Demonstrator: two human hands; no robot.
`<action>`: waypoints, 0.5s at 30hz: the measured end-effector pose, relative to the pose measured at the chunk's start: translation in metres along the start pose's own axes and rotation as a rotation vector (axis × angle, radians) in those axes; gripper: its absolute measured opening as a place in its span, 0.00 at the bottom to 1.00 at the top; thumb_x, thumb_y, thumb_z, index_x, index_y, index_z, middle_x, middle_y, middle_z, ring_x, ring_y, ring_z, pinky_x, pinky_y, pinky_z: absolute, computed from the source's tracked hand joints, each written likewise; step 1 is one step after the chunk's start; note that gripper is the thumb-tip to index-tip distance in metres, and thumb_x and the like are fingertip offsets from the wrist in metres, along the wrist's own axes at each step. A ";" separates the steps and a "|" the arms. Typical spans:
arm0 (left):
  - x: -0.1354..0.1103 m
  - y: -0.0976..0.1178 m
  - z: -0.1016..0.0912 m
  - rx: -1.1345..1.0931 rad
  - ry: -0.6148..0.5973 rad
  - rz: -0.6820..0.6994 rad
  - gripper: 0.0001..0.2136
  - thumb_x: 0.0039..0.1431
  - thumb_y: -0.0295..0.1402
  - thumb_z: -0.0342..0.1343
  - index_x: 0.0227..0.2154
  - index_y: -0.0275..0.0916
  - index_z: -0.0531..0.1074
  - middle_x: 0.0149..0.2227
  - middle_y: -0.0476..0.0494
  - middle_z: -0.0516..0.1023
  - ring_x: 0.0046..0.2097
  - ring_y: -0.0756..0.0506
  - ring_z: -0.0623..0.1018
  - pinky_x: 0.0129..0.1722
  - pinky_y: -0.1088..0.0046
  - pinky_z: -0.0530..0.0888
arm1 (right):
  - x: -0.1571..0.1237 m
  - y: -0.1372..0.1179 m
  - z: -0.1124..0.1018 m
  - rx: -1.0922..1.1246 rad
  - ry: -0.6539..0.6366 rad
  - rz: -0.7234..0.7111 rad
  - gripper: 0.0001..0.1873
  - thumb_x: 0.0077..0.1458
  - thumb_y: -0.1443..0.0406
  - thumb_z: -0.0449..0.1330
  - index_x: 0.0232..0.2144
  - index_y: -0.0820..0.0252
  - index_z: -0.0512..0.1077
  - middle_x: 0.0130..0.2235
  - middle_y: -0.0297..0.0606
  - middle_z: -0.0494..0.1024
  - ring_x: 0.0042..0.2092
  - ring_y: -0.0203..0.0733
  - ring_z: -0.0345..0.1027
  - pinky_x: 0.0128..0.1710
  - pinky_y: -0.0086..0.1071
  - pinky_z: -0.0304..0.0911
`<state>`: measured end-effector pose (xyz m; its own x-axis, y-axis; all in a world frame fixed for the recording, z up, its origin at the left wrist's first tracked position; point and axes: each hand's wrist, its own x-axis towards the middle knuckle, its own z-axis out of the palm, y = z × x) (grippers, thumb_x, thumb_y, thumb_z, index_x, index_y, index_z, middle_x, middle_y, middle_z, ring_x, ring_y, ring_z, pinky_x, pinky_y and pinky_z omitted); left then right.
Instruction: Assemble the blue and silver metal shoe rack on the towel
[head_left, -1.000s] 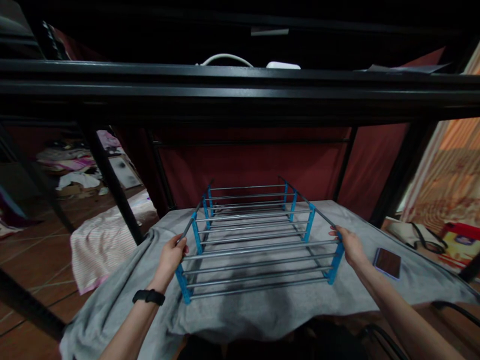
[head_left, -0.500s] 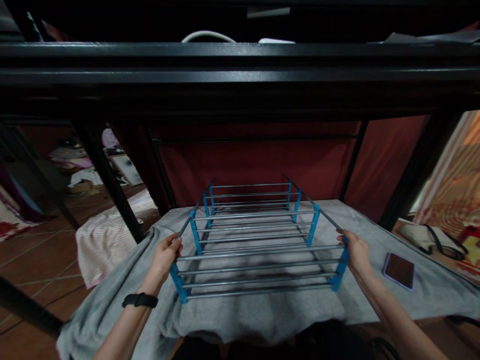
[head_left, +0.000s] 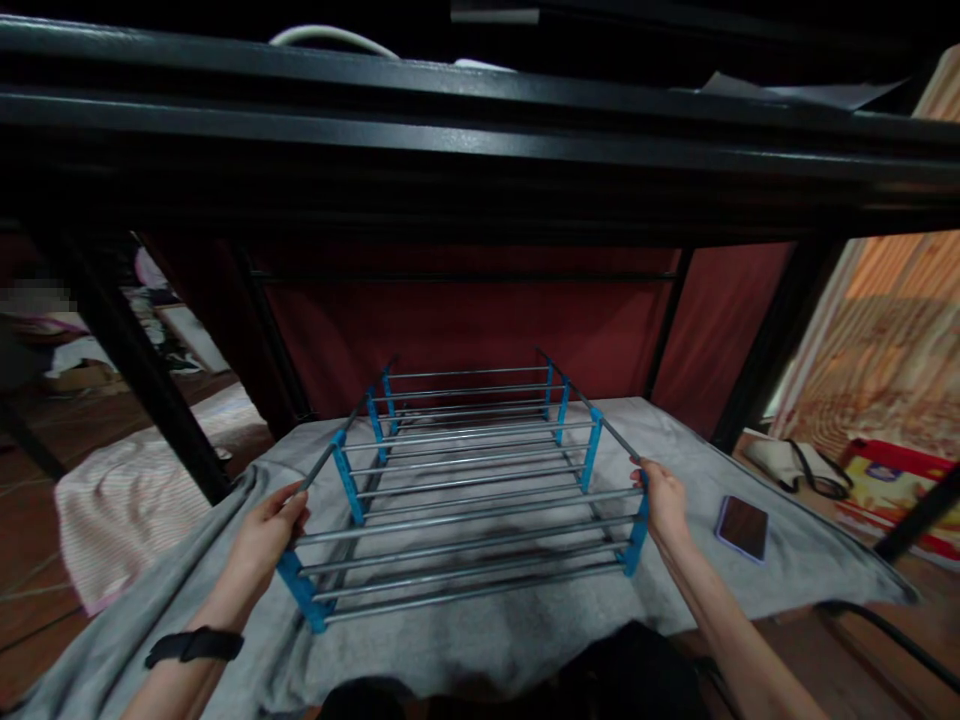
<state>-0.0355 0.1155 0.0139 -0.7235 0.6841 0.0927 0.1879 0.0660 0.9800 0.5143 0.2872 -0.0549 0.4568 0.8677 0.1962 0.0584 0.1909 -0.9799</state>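
A rack of grey metal rods with blue plastic corner pieces [head_left: 465,480] lies on a grey cloth [head_left: 487,640] spread over a low bunk. My left hand [head_left: 262,535] grips the rack's near left end, fingers wrapped round the rod beside a blue piece. My right hand [head_left: 664,503] is closed on the near right end, against the blue upright. A black band [head_left: 193,645] sits on my left wrist.
A dark phone [head_left: 741,526] lies on the cloth right of the rack. Black bunk rails [head_left: 480,130] cross overhead, with black posts [head_left: 135,370] at the sides. A red curtain [head_left: 480,320] hangs behind. A striped cloth [head_left: 97,500] lies on the floor at left, bags [head_left: 795,465] at right.
The view has shifted, so the rack and both hands sit further left and lower in the picture. Both hands keep their hold on the rack's near ends.
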 end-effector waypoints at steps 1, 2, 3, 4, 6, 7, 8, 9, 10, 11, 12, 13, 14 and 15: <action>0.000 0.000 0.000 0.011 0.006 0.004 0.22 0.43 0.41 0.59 0.42 0.37 0.72 0.22 0.51 0.69 0.24 0.48 0.69 0.21 0.77 0.64 | -0.001 -0.002 0.001 0.004 -0.006 0.002 0.18 0.49 0.52 0.57 0.33 0.59 0.76 0.24 0.35 0.75 0.29 0.42 0.68 0.29 0.33 0.60; 0.000 0.001 0.001 0.025 0.010 0.008 0.22 0.43 0.41 0.59 0.42 0.37 0.72 0.22 0.51 0.69 0.24 0.48 0.69 0.20 0.77 0.64 | -0.002 -0.003 0.002 0.001 -0.010 0.003 0.17 0.49 0.52 0.57 0.32 0.58 0.76 0.23 0.35 0.75 0.29 0.42 0.68 0.29 0.33 0.59; 0.000 0.001 0.001 0.040 0.012 0.009 0.22 0.43 0.41 0.59 0.42 0.37 0.71 0.22 0.51 0.69 0.23 0.48 0.69 0.20 0.76 0.63 | -0.002 -0.005 0.002 -0.006 -0.013 0.007 0.17 0.49 0.52 0.56 0.33 0.58 0.76 0.23 0.35 0.75 0.28 0.42 0.68 0.29 0.34 0.59; -0.001 0.002 0.001 0.056 0.010 0.011 0.22 0.44 0.42 0.58 0.43 0.37 0.71 0.21 0.51 0.69 0.23 0.48 0.69 0.20 0.76 0.63 | -0.003 -0.006 0.003 -0.014 -0.015 0.010 0.18 0.50 0.52 0.56 0.33 0.58 0.76 0.23 0.35 0.75 0.28 0.42 0.68 0.29 0.34 0.59; -0.002 0.005 0.001 0.082 0.003 0.017 0.22 0.44 0.42 0.58 0.43 0.36 0.71 0.20 0.51 0.68 0.23 0.47 0.69 0.20 0.76 0.63 | -0.003 -0.009 0.002 -0.035 -0.027 0.015 0.18 0.50 0.52 0.56 0.33 0.58 0.76 0.22 0.35 0.75 0.28 0.42 0.67 0.28 0.33 0.59; -0.002 0.005 0.001 0.088 -0.002 0.019 0.23 0.45 0.42 0.58 0.43 0.36 0.71 0.19 0.52 0.68 0.23 0.47 0.69 0.20 0.76 0.64 | -0.003 -0.011 0.001 -0.045 -0.043 0.016 0.18 0.50 0.52 0.56 0.34 0.58 0.76 0.23 0.35 0.75 0.28 0.42 0.67 0.28 0.33 0.60; -0.002 0.006 0.001 0.088 -0.003 0.018 0.23 0.45 0.42 0.58 0.43 0.36 0.71 0.19 0.52 0.68 0.23 0.47 0.69 0.21 0.76 0.64 | -0.002 -0.013 0.000 -0.048 -0.068 0.021 0.18 0.50 0.52 0.57 0.34 0.58 0.76 0.23 0.35 0.75 0.28 0.42 0.68 0.28 0.33 0.60; -0.003 0.006 0.001 0.081 0.000 0.015 0.22 0.44 0.42 0.58 0.43 0.36 0.71 0.19 0.52 0.68 0.23 0.47 0.70 0.21 0.76 0.64 | -0.002 -0.015 -0.002 -0.042 -0.105 0.035 0.19 0.51 0.51 0.56 0.35 0.58 0.76 0.24 0.36 0.76 0.28 0.42 0.68 0.28 0.33 0.61; -0.003 0.006 0.001 0.071 0.005 0.008 0.22 0.44 0.42 0.59 0.43 0.36 0.71 0.20 0.51 0.69 0.23 0.47 0.70 0.22 0.76 0.65 | -0.001 -0.016 -0.005 -0.022 -0.152 0.063 0.20 0.51 0.51 0.56 0.36 0.59 0.76 0.25 0.37 0.77 0.29 0.42 0.69 0.28 0.33 0.62; -0.003 0.006 0.001 0.056 0.010 0.001 0.22 0.44 0.42 0.60 0.42 0.36 0.71 0.20 0.51 0.70 0.23 0.48 0.70 0.22 0.76 0.65 | 0.000 -0.018 -0.008 0.010 -0.205 0.105 0.21 0.52 0.50 0.55 0.37 0.59 0.76 0.26 0.38 0.78 0.29 0.43 0.70 0.29 0.33 0.64; -0.003 0.006 -0.001 0.033 0.001 -0.003 0.22 0.44 0.42 0.61 0.41 0.36 0.71 0.20 0.51 0.70 0.23 0.48 0.70 0.22 0.77 0.65 | 0.002 -0.019 -0.012 0.047 -0.259 0.155 0.22 0.54 0.49 0.54 0.38 0.60 0.75 0.28 0.39 0.79 0.30 0.43 0.71 0.29 0.33 0.65; -0.003 0.006 -0.002 0.001 -0.025 -0.007 0.21 0.43 0.43 0.62 0.40 0.36 0.71 0.21 0.51 0.70 0.23 0.49 0.69 0.22 0.77 0.65 | 0.005 -0.019 -0.016 0.081 -0.301 0.205 0.23 0.55 0.48 0.53 0.39 0.60 0.75 0.30 0.41 0.80 0.31 0.43 0.72 0.29 0.33 0.66; -0.004 0.006 -0.004 -0.041 -0.071 -0.018 0.20 0.43 0.44 0.64 0.38 0.37 0.71 0.21 0.51 0.70 0.23 0.50 0.69 0.21 0.78 0.65 | 0.009 -0.019 -0.020 0.102 -0.326 0.248 0.23 0.56 0.48 0.53 0.39 0.59 0.75 0.32 0.42 0.81 0.32 0.44 0.74 0.30 0.33 0.67; -0.004 0.007 -0.006 -0.088 -0.133 -0.046 0.20 0.44 0.45 0.65 0.35 0.37 0.70 0.21 0.51 0.69 0.23 0.51 0.68 0.21 0.79 0.65 | 0.014 -0.018 -0.024 0.105 -0.335 0.278 0.23 0.57 0.48 0.52 0.40 0.59 0.74 0.34 0.42 0.81 0.34 0.44 0.74 0.31 0.33 0.68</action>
<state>-0.0350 0.1085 0.0217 -0.6347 0.7722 0.0291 0.0940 0.0398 0.9948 0.5410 0.2848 -0.0356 0.1291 0.9900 -0.0563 -0.1244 -0.0402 -0.9914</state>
